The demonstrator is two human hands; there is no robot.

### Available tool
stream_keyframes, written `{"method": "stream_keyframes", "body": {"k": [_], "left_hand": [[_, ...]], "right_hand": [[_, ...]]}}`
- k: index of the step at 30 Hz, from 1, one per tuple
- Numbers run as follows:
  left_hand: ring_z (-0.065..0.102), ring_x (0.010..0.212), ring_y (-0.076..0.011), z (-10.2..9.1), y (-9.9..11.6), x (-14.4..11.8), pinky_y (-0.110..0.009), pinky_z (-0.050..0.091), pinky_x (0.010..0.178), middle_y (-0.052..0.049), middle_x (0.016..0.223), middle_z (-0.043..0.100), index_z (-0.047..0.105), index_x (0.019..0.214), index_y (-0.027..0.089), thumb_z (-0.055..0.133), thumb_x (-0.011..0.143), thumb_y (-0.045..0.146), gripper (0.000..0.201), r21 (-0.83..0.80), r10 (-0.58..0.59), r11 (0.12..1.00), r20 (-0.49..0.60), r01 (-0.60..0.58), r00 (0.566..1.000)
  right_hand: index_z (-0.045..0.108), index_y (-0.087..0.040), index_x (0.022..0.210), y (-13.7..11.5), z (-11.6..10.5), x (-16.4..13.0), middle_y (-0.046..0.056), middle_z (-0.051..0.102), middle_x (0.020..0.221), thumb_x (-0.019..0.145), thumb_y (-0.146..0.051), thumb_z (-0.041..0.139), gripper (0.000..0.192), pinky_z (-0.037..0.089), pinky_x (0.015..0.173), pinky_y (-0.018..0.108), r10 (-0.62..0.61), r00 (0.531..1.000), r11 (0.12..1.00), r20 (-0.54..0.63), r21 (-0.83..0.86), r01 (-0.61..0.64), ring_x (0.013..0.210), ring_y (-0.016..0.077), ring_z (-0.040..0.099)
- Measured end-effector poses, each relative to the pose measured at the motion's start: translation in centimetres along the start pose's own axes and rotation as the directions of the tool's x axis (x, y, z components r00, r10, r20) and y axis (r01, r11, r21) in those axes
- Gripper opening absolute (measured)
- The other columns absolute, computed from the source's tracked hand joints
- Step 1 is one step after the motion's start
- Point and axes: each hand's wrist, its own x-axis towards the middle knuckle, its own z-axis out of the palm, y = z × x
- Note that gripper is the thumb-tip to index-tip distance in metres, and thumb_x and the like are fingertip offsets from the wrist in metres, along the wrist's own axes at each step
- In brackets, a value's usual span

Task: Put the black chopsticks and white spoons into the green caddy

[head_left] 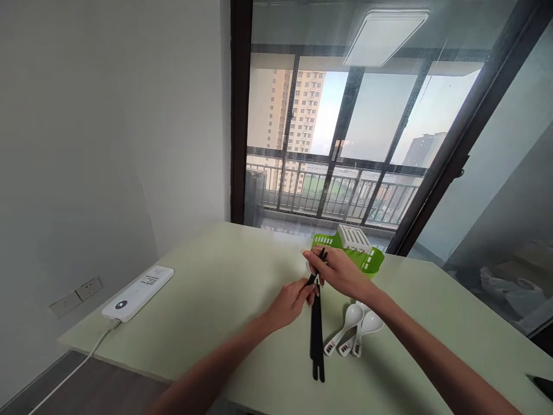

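Black chopsticks (311,279) are pinched between my two hands above the table. My left hand (290,301) grips their lower part with closed fingers. Higher up and farther away, my right hand (337,270) has its fingers closed around the upper part. How many sticks they hold I cannot make out. Below them a bundle of black chopsticks (317,334) lies lengthwise on the table. White spoons (353,316) with printed labels on their handles lie just right of the bundle, partly overlapping. Behind my right hand stands a green basket (377,262), partly hidden by it.
A white slotted rack (354,237) rests on the basket. On the left of the pale green table (207,288) lies a white power bank-like device (140,293) with a cable (73,369). A dark object (542,385) sits at the right edge. Glass doors stand behind.
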Motion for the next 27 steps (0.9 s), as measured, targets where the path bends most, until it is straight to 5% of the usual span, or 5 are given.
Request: {"method": "stream_keyframes", "body": {"k": [7,18,27], "left_hand": [[0.074,0.096,-0.0203,-0.8,0.3,0.1,-0.030,0.054,0.090,-0.005,0.097,0.079,0.072,0.094,0.018,0.051,0.101,0.053,0.041,-0.169,-0.073,0.981,0.114,0.092,0.991],[0.074,0.099,-0.0202,-0.9,-1.0,0.6,-0.028,0.054,0.090,-0.004,0.101,0.081,0.079,0.097,0.019,0.058,0.097,0.049,0.037,-0.146,-0.134,0.977,0.162,0.158,0.978],[0.072,0.096,-0.0190,-0.6,-2.8,0.4,-0.025,0.052,0.087,-0.002,0.105,0.080,0.080,0.104,0.021,0.059,0.096,0.048,0.035,-0.124,-0.141,0.978,0.199,0.168,0.970]], "right_hand": [[0.046,-0.025,0.057,-0.5,0.1,0.4,-0.003,0.054,0.049,0.104,-0.061,0.033,0.060,0.047,0.063,0.028,0.025,0.996,0.997,0.081,-0.072,-0.019,0.048,0.0152,0.061],[0.064,-0.023,0.082,0.1,-2.1,-0.1,0.003,0.070,0.078,0.103,-0.055,0.042,0.044,0.050,0.065,0.030,-0.049,0.994,0.984,0.103,-0.167,0.066,0.066,0.0185,0.069],[0.063,-0.024,0.089,-1.3,-4.3,-0.9,0.000,0.069,0.065,0.102,-0.052,0.045,0.036,0.045,0.058,0.030,-0.057,0.996,0.960,0.072,-0.270,0.075,0.058,0.0177,0.064]]}}
